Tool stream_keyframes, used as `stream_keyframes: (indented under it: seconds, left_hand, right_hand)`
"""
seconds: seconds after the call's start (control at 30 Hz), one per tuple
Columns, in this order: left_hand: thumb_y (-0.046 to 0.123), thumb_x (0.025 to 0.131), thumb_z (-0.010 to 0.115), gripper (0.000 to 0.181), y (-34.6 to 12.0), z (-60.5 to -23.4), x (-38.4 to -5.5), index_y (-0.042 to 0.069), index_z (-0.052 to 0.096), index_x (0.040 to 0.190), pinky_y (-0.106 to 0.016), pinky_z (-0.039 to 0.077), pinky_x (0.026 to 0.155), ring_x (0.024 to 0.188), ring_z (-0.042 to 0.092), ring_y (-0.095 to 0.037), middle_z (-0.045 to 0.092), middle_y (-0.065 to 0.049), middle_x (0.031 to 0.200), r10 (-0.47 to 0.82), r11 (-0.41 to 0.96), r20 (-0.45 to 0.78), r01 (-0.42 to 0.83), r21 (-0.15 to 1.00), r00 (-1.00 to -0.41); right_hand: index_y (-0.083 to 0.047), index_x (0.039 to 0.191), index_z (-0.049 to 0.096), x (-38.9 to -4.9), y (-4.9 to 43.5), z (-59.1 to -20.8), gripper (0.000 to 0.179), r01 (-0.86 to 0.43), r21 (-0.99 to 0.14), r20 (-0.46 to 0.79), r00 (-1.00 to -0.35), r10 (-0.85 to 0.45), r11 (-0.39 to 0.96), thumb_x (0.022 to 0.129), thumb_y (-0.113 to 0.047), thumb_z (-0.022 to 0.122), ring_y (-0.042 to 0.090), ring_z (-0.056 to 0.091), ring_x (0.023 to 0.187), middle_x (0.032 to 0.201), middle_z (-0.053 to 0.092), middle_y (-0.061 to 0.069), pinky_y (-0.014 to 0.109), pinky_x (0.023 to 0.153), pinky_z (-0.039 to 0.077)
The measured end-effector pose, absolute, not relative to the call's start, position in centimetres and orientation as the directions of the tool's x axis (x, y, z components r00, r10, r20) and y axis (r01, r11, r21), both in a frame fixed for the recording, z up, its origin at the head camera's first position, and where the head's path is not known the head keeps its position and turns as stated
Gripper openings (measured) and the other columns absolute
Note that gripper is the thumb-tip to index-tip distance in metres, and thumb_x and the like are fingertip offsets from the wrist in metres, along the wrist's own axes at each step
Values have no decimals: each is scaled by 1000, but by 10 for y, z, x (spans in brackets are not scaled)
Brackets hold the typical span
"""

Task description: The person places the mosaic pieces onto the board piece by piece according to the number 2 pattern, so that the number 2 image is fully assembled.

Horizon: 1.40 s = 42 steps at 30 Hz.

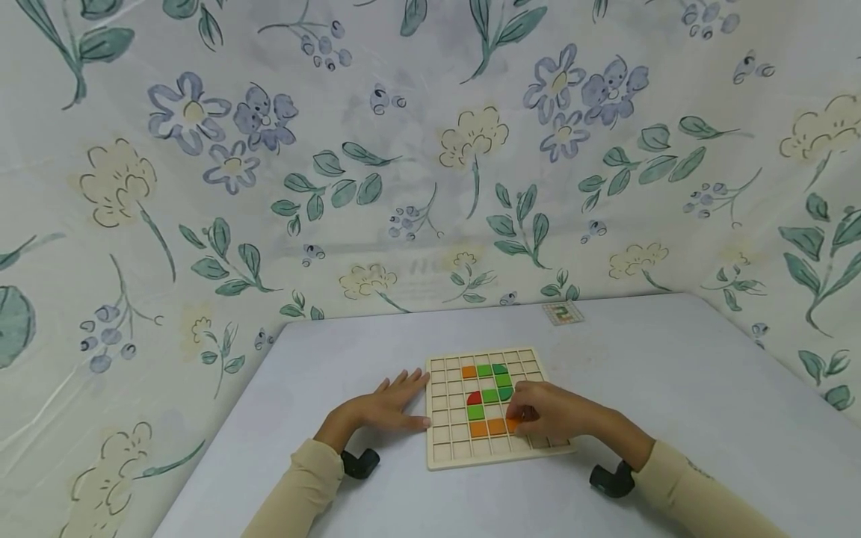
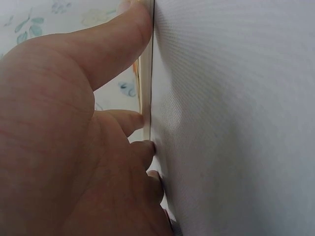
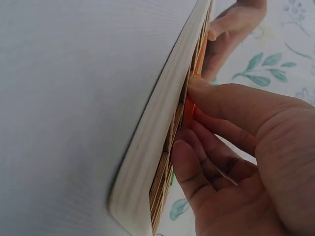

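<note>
A light wooden grid board (image 1: pixel 442 453) lies on the white table, its cells partly filled with coloured tiles. Orange, green, dark green rounded and red rounded tiles form a winding line; orange tiles (image 1: pixel 478 429) run along its lowest row. My right hand (image 1: pixel 554 411) is over the board's right part, thumb and finger pinching an orange tile (image 3: pixel 188 114) at the end of that row. Against the board's left edge lies my left hand (image 1: pixel 390 406), fingers extended and spread, thumb tip and fingertips at the rim (image 2: pixel 146 83).
A small card (image 1: pixel 563 313) with a gridded colour pattern lies near the table's back edge. Black wrist-worn devices (image 1: pixel 360 463) sit under both forearms. Behind the table (image 1: pixel 363 344) hangs a floral cloth (image 1: pixel 417 164), which continues along both sides.
</note>
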<state>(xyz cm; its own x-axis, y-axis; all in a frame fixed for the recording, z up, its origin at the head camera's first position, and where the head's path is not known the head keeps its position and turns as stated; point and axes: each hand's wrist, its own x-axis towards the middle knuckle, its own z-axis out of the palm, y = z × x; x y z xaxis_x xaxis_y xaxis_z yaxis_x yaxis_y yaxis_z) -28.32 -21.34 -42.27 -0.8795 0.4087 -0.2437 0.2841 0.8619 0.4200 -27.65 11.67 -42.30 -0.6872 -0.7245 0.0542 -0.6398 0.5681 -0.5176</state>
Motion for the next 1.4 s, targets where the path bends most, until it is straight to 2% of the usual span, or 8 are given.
stream_keyframes:
  seconds: [0.63, 0.97, 1.07, 1.2, 1.3, 1.4]
  left_hand:
    - [57, 89, 66, 97, -216, -430, -283, 14, 18, 161, -57, 3, 126, 157, 3, -35, 11, -10, 169, 411, 855, -248, 276, 439, -878]
    - [54, 91, 64, 92, -216, -430, -279, 14, 20, 161, -59, 3, 125, 157, 4, -36, 12, -12, 169, 431, 841, -236, 293, 454, -871]
    - [50, 95, 62, 79, -220, -425, -282, 17, 29, 159, -58, 7, 125, 156, 8, -36, 19, -11, 167, 432, 824, -212, 288, 488, -876]
    - [45, 97, 61, 60, -229, -420, -282, 22, 46, 151, -57, 24, 122, 152, 27, -34, 38, -8, 161, 377, 805, -159, 238, 543, -912]
    - [45, 99, 58, 52, -242, -415, -281, 19, 54, 145, -57, 34, 117, 146, 40, -34, 50, -7, 153, 320, 807, -90, 221, 547, -943]
    - [40, 101, 58, 46, -259, -407, -284, 13, 61, 137, -57, 40, 112, 139, 48, -36, 60, -10, 142, 257, 827, 3, 222, 517, -966]
  right_hand:
    - [-12, 103, 79, -279, 117, -428, 18, -640, -517, 50, -685, -727, 568, 85, -16, 80, 3, 50, 75, 87, 57, -10, 17, 65, 49]
    - [-12, 107, 77, -279, 121, -432, 22, -666, -505, 38, -652, -757, 549, 87, -20, 78, -1, 49, 71, 89, 56, -10, 16, 61, 47]
    - [-12, 113, 76, -280, 123, -428, 27, -670, -501, 37, -649, -760, 547, 89, -25, 76, -1, 51, 73, 96, 59, -8, 16, 64, 49]
    - [-12, 116, 73, -283, 136, -417, 28, -668, -502, 92, -673, -734, 549, 93, -29, 72, 1, 57, 83, 105, 64, -4, 18, 71, 53]
    - [-10, 116, 72, -290, 158, -406, 26, -654, -477, 152, -719, -678, 587, 94, -26, 69, 9, 62, 93, 108, 69, 0, 25, 77, 56]
    - [-5, 116, 71, -299, 188, -398, 26, -622, -443, 205, -771, -602, 646, 94, -19, 69, 21, 66, 101, 111, 71, 7, 38, 84, 59]
